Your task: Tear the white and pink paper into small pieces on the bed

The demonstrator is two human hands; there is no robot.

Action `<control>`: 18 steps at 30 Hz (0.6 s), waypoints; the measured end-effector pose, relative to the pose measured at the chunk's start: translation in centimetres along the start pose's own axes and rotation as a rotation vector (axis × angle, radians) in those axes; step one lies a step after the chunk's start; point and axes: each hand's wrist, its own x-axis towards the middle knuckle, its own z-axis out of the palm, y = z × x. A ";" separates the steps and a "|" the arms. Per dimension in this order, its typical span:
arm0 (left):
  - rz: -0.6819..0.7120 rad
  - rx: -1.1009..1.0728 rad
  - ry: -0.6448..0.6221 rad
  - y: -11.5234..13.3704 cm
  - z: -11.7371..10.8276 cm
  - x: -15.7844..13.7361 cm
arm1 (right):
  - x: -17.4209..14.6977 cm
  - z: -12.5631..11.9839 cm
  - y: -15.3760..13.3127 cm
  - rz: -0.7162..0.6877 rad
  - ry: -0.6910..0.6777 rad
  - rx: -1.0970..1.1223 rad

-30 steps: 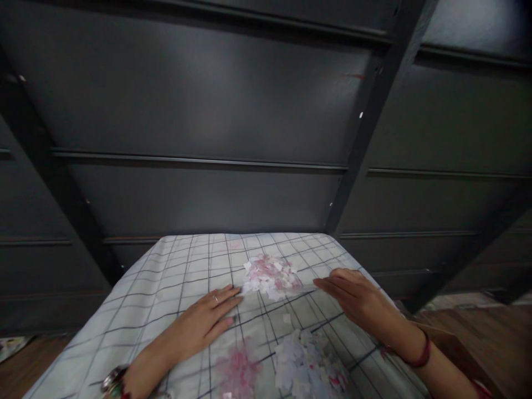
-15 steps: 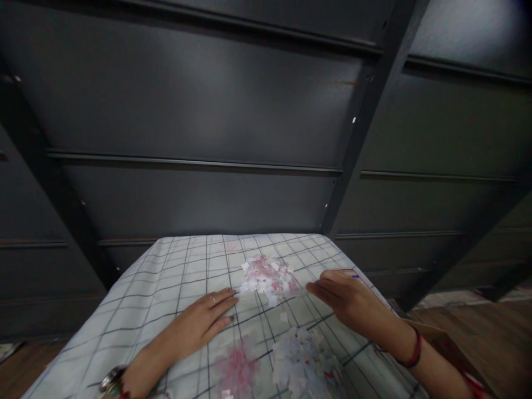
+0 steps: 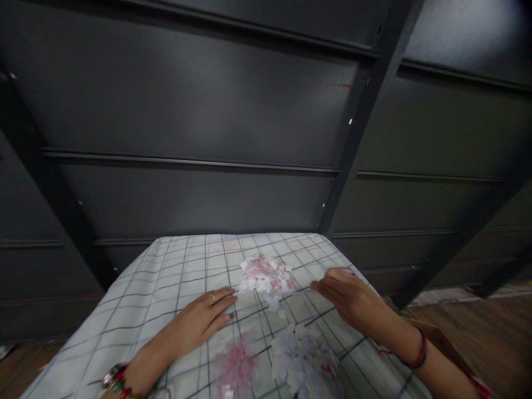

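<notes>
My left hand [image 3: 208, 316] lies flat on the checked cloth, fingers stretched out, its tips just left of a pile of small white and pink scraps [image 3: 266, 274]. To the right of that pile is my right hand [image 3: 344, 293], its fingers pressed together and pointing at the scraps. A thin flat piece with a red edge and a blue mark [image 3: 352, 272] shows behind its knuckles; whether the hand holds it I cannot tell. Closer to me are a heap of whitish scraps [image 3: 305, 360] and a blurred pink heap [image 3: 235, 363].
The white cloth with dark grid lines [image 3: 174, 271] covers a table that stands against a dark metal panel wall [image 3: 199, 111]. A brown cardboard box [image 3: 436, 338] is at the right, beside the wooden floor [image 3: 494, 332].
My right hand has shifted slightly right, away from the far pile. A faint clear strip between the hands no longer shows. A few loose scraps at the pile's near edge have shifted. My left hand stays put.
</notes>
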 end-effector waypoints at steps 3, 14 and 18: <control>-0.002 -0.005 -0.010 -0.1 0.0 -0.1 | -0.2 -0.3 -0.1 -0.009 -0.019 0.022; 0.015 0.017 -0.012 -0.2 0.4 -0.1 | -1.3 -0.8 0.0 0.007 -0.040 -0.031; 0.023 0.017 0.030 -0.1 0.2 -0.2 | -1.5 -0.7 -0.1 0.016 -0.069 -0.034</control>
